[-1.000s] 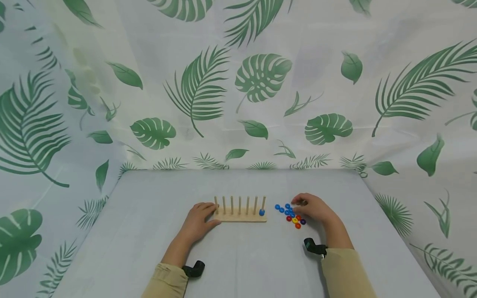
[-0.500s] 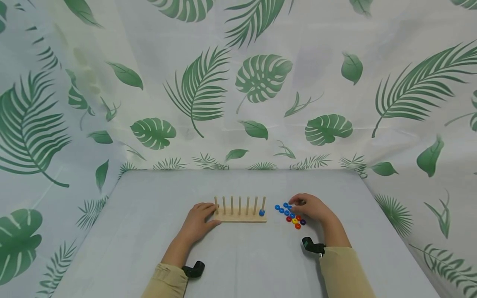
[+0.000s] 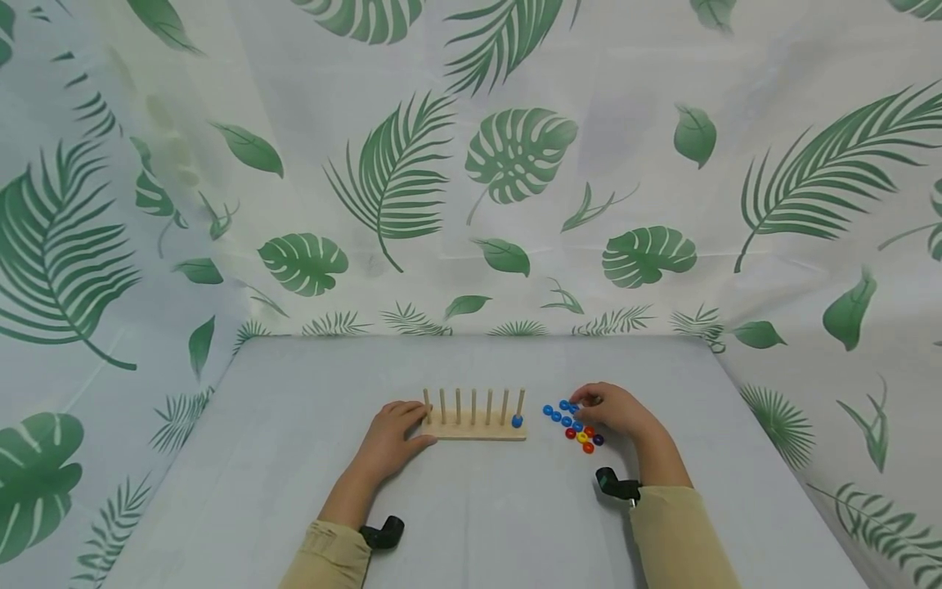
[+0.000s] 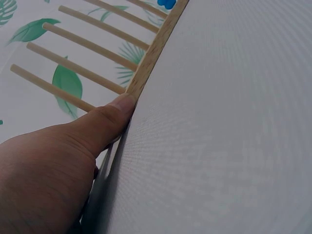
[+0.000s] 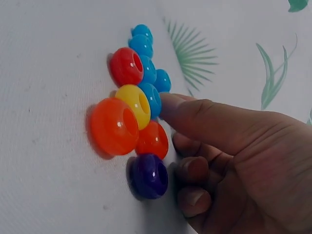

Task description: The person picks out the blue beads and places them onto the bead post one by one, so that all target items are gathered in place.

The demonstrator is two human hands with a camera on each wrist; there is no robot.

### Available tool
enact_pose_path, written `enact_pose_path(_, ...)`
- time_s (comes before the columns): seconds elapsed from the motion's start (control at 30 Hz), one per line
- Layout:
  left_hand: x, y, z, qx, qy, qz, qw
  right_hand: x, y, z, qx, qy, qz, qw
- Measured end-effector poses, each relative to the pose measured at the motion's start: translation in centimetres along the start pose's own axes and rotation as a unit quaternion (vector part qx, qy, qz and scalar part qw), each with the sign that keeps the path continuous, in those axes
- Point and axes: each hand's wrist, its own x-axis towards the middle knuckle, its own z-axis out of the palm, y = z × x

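In the head view, my left hand [image 3: 388,435] grips the left end of a wooden peg board [image 3: 478,431]. The thumb lies on the board's front edge, as the left wrist view shows too. Several upright pegs stand in a row, and blue shows low on the rightmost one, a bead [image 3: 518,421]. To the right, my right hand [image 3: 616,409] has its thumb and index finger around a blue bead [image 3: 574,408] at the pile's far side. In the right wrist view, the thumb hides the index fingertip and most of that grip; the other fingers are curled.
Beside my right hand lie several blue beads [image 3: 556,416], a red bead [image 5: 126,67], a yellow bead [image 5: 134,106], two orange beads [image 5: 114,126] and a purple bead [image 5: 149,176]. They sit close together on the white table [image 3: 471,523]. A leaf-patterned sheet [image 3: 441,164] rises behind.
My right hand has shifted slightly left onto the far blue beads, and a couple of these have moved a little. The left hand and the peg board stay put.
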Motion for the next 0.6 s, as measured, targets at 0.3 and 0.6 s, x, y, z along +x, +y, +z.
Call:
enact_pose_path(0.3,-0.04,-0.05,0.01,-0.001,-0.002,-0.002,1.0,-0.1,-0.35,0.06,-0.004,-0.001,0.007,1.0)
enact_pose_path(0.6,-0.02,-0.04,0.05,0.004,-0.001,0.0,1.0,-0.3,-0.36,0.16,0.0,0.004,0.016,0.9999)
